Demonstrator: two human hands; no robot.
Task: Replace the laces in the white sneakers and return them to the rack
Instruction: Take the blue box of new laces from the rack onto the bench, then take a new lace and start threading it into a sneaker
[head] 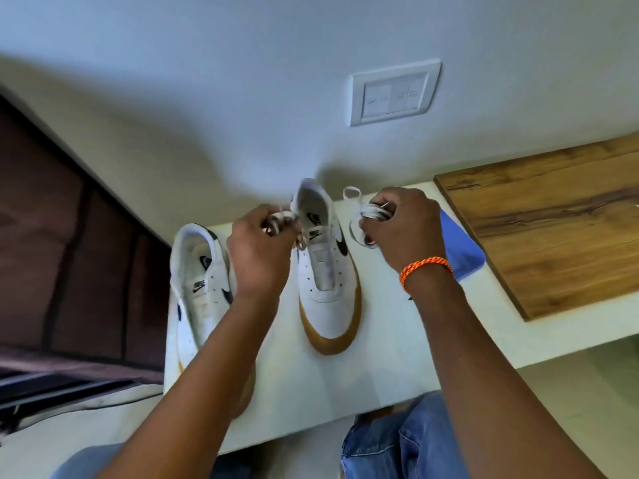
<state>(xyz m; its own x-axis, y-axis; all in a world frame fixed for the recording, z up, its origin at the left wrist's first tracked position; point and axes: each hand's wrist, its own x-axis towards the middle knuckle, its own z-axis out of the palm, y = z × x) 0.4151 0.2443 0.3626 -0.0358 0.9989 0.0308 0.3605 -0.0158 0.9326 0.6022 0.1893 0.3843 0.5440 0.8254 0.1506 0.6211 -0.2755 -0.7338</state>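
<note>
Two white sneakers with tan soles stand on a white table (pixel 380 347), toes toward me. The left sneaker (pixel 197 271) is partly hidden by my left forearm. The right sneaker (pixel 325 278) has bare eyelets with no lace in them. My left hand (pixel 262 250) grips a bunched white lace (pixel 281 221) above the gap between the shoes. My right hand (pixel 404 229) holds a coiled white lace (pixel 366 216) just right of the right sneaker, a loop sticking up from it.
A wooden board (pixel 553 219) lies on the table at the right, with a blue item (pixel 463 247) beside it behind my right wrist. A wall with a switch plate (pixel 394 93) rises right behind the table. Dark furniture (pixel 69 254) stands at the left.
</note>
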